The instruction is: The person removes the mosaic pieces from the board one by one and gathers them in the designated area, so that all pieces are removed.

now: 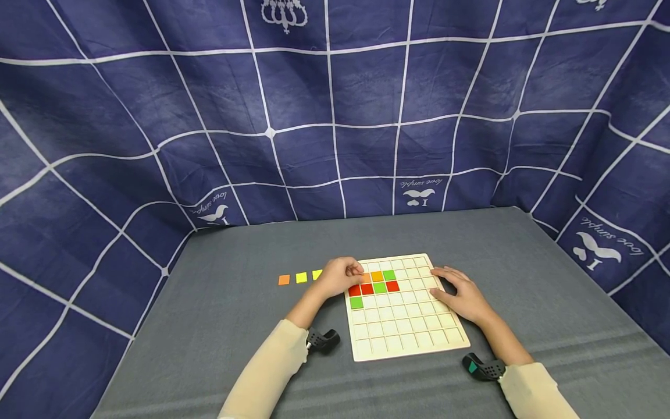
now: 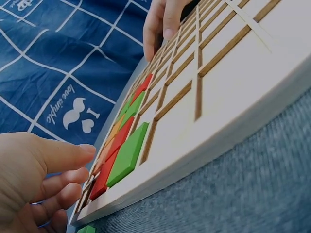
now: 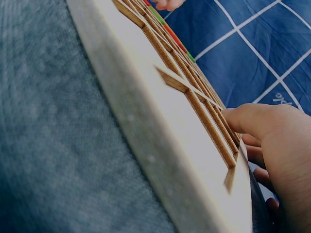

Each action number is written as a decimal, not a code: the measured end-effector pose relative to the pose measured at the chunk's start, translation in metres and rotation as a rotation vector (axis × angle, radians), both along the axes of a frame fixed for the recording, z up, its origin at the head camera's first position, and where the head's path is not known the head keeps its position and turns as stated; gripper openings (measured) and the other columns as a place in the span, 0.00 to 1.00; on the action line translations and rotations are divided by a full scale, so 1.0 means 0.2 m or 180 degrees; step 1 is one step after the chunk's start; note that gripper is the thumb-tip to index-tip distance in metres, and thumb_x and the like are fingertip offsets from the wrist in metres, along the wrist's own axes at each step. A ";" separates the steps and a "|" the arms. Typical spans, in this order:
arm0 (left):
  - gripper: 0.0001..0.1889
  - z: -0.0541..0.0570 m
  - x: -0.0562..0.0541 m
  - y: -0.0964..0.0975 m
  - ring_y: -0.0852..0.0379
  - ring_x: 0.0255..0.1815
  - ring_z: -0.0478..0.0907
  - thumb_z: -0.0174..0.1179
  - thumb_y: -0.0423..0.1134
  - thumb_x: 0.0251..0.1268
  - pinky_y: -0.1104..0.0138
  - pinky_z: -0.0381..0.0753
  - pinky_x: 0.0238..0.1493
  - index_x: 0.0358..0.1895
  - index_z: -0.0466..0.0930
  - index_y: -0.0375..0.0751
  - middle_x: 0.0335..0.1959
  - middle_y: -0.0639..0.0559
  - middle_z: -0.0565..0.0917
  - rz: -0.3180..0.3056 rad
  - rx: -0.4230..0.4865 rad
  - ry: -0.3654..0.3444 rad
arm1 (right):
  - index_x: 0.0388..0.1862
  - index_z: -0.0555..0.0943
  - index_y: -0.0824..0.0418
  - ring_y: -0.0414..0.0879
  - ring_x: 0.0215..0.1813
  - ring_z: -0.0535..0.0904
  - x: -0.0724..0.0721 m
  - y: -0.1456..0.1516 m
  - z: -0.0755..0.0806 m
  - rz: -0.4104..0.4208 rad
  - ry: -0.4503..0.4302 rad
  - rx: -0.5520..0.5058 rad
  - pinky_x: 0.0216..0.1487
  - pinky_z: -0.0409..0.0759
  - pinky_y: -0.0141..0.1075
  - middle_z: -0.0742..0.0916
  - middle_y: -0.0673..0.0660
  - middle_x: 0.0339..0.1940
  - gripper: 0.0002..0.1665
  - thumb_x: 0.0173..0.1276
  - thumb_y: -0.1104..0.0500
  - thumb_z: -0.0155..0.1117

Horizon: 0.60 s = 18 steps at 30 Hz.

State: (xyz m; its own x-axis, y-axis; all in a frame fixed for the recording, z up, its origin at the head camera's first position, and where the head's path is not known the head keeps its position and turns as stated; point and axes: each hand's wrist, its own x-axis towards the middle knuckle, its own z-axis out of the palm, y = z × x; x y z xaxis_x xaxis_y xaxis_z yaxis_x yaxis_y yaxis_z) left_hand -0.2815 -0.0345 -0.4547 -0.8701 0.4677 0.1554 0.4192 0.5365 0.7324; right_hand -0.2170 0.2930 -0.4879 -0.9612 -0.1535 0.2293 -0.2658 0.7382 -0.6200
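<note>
Board: the pale gridded board (image 1: 408, 341) lay flat on the grey desk (image 1: 235, 349), between the two hands I was watching.
Left grip: I saw the left hand (image 1: 337, 276) at the board's far left part, thumb and fingers bent loosely toward each other, tips right by the orange tile (image 1: 366, 278); whether they pinched it or had released it, I could not tell.
Right grip: the right hand (image 1: 460, 295) was relaxed and widely spread, thumb resting on the board's right margin, fingers at its edge, clasping nothing that I could see.
Upper filled row: beside that orange tile I counted an amber tile (image 1: 377, 276), then a green tile (image 1: 389, 274); the hand hid the leftmost cell.
Next row: red, red, green, red, each in its own cell.
Row nearer me: one green square (image 1: 356, 302) sat in the leftmost cell.
Loose tiles: left of the board I had an orange square (image 1: 284, 280) and two yellow squares (image 1: 301, 277) in a line, the nearer one to the hand partly covered.
Backdrop: a blue curtain (image 1: 366, 151) with white lines hung behind the desk.
</note>
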 end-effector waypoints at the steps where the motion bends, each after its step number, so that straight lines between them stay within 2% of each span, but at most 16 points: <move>1: 0.05 0.00 0.00 0.00 0.62 0.30 0.74 0.68 0.35 0.60 0.69 0.74 0.35 0.38 0.83 0.40 0.30 0.55 0.81 0.0011 -0.0023 -0.0004 | 0.66 0.74 0.63 0.66 0.71 0.60 0.00 0.00 0.00 0.0002 -0.0003 -0.0001 0.64 0.57 0.64 0.72 0.69 0.68 0.32 0.67 0.49 0.66; 5: 0.06 -0.01 0.00 0.02 0.61 0.31 0.73 0.69 0.35 0.60 0.68 0.74 0.36 0.38 0.83 0.40 0.32 0.55 0.79 0.0067 -0.0156 0.0040 | 0.66 0.74 0.63 0.66 0.71 0.60 0.00 0.00 0.00 0.0006 -0.0003 -0.0007 0.64 0.57 0.65 0.72 0.69 0.68 0.33 0.67 0.48 0.66; 11: 0.08 -0.03 0.00 0.03 0.59 0.31 0.72 0.69 0.37 0.59 0.68 0.72 0.36 0.39 0.83 0.40 0.32 0.54 0.76 0.0070 -0.0380 0.0220 | 0.65 0.75 0.63 0.67 0.71 0.60 0.01 -0.01 0.00 -0.0002 0.0024 0.0000 0.63 0.58 0.65 0.72 0.70 0.67 0.32 0.67 0.48 0.66; 14: 0.08 -0.03 0.00 0.03 0.59 0.31 0.72 0.70 0.37 0.59 0.68 0.72 0.35 0.39 0.84 0.39 0.32 0.53 0.76 0.0046 -0.0401 0.0274 | 0.65 0.75 0.63 0.67 0.71 0.60 0.01 -0.01 0.00 -0.0006 0.0000 -0.0002 0.63 0.57 0.65 0.72 0.69 0.68 0.32 0.67 0.48 0.66; 18: 0.08 -0.02 0.00 0.03 0.59 0.31 0.71 0.70 0.37 0.59 0.68 0.72 0.36 0.39 0.85 0.38 0.32 0.51 0.77 0.0030 -0.0407 0.0237 | 0.66 0.74 0.62 0.66 0.72 0.59 0.01 -0.01 0.01 0.0001 -0.0053 0.0005 0.64 0.56 0.65 0.71 0.69 0.68 0.33 0.68 0.48 0.65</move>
